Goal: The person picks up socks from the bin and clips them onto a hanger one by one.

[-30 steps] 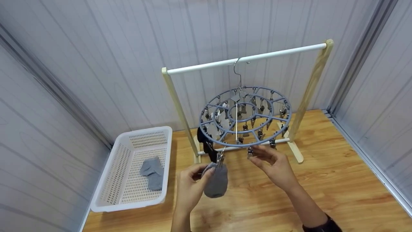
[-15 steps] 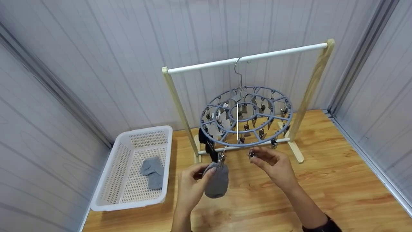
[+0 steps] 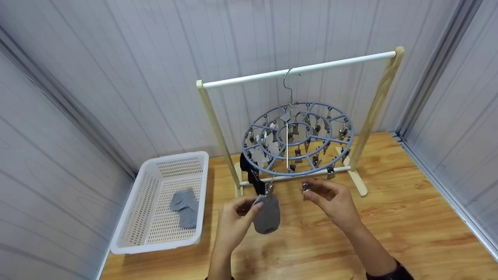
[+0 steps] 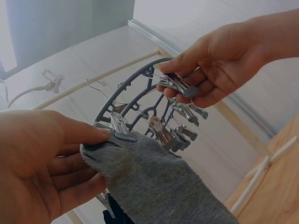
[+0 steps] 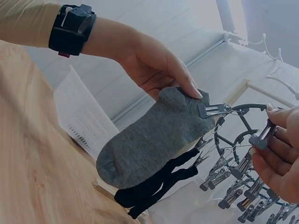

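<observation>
My left hand [image 3: 235, 221] pinches the cuff of a grey sock [image 3: 267, 217] between thumb and fingers. A metal clip [image 5: 216, 109] grips the sock's cuff near the thumb, so the sock hangs from the round blue-grey clip hanger [image 3: 297, 171]. To the right, my right hand [image 3: 334, 200] pinches another metal clip [image 4: 180, 85] of the same hanger; nothing shows between that clip's jaws. Behind the grey sock hang black socks [image 5: 154, 184] from other clips at the hanger's left side.
The hanger hooks over the white bar of a wooden rack [image 3: 379, 105]. Left of it stands a white perforated basket [image 3: 155, 249] with grey fabric, apparently another sock [image 3: 184, 208], inside. Panelled walls close the back and sides of the wooden table [image 3: 408, 229].
The left hand has shifted slightly right and the grey sock has swung a little right and turned. My right hand keeps its clip, moved very slightly.
</observation>
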The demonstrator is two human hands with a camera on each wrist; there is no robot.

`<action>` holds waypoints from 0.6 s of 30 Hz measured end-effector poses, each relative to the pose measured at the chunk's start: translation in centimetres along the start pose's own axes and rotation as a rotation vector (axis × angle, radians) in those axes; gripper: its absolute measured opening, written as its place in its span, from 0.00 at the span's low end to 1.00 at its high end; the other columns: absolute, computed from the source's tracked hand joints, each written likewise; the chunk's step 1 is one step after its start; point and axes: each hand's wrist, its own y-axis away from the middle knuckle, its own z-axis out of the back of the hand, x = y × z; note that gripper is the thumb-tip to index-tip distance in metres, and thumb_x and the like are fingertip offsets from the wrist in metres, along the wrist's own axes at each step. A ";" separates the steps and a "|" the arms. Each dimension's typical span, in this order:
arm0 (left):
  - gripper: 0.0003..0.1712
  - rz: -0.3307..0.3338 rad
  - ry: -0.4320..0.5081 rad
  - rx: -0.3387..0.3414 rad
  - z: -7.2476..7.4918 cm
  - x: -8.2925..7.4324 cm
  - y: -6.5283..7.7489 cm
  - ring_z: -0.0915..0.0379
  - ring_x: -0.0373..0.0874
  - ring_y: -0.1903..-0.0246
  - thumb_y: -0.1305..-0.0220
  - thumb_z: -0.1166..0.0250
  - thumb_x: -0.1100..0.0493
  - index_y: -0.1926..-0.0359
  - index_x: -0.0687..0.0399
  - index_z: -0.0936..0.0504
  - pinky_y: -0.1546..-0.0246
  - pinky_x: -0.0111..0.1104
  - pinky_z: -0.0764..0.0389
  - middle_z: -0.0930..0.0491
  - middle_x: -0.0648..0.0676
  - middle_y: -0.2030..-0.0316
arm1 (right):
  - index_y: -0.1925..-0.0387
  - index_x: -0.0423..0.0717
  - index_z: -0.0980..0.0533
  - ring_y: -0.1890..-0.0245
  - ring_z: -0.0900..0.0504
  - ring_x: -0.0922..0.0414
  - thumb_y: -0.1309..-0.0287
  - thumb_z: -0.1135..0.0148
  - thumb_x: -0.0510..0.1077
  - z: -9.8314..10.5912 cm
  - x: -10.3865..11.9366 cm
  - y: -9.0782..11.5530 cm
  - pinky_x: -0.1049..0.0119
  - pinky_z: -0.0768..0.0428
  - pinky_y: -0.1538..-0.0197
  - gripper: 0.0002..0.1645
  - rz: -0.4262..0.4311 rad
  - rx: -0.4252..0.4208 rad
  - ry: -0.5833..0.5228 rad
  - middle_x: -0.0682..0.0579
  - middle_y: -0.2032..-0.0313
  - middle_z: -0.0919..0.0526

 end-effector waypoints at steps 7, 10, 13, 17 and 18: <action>0.08 0.020 -0.030 0.017 -0.1 0.5 -0.2 0.13 0.41 0.66 0.32 0.25 0.56 0.57 0.56 0.08 0.63 0.32 0.12 0.09 0.49 0.64 | 0.48 0.27 0.18 0.58 0.11 0.53 0.37 0.31 0.26 0.0 0.0 0.0 0.61 0.11 0.54 0.15 0.011 0.006 0.010 0.32 0.54 0.13; 0.08 0.020 -0.042 0.028 0.0 0.7 -0.3 0.13 0.41 0.66 0.32 0.25 0.57 0.56 0.57 0.08 0.63 0.33 0.12 0.09 0.49 0.64 | 0.49 0.27 0.18 0.58 0.11 0.53 0.37 0.31 0.25 0.1 0.0 0.0 0.61 0.11 0.54 0.15 0.014 0.007 0.004 0.36 0.55 0.12; 0.08 0.012 -0.048 0.036 0.0 0.8 -0.4 0.14 0.41 0.67 0.31 0.26 0.58 0.56 0.57 0.09 0.64 0.32 0.13 0.09 0.49 0.64 | 0.49 0.27 0.18 0.58 0.10 0.53 0.37 0.31 0.25 0.1 0.0 0.0 0.62 0.11 0.53 0.15 0.011 0.000 0.003 0.40 0.56 0.11; 0.07 0.015 -0.027 0.046 0.1 0.9 -0.5 0.13 0.42 0.67 0.31 0.26 0.59 0.56 0.58 0.09 0.63 0.32 0.12 0.09 0.50 0.63 | 0.49 0.26 0.18 0.58 0.10 0.54 0.38 0.31 0.25 0.1 0.0 -0.1 0.62 0.11 0.53 0.15 0.002 -0.012 0.010 0.43 0.56 0.11; 0.07 0.017 -0.020 0.048 0.1 1.0 -0.5 0.13 0.42 0.66 0.31 0.26 0.59 0.56 0.58 0.09 0.63 0.33 0.12 0.09 0.50 0.63 | 0.49 0.26 0.18 0.58 0.10 0.54 0.38 0.31 0.25 0.1 0.0 -0.1 0.62 0.11 0.53 0.15 0.000 -0.014 0.011 0.43 0.56 0.11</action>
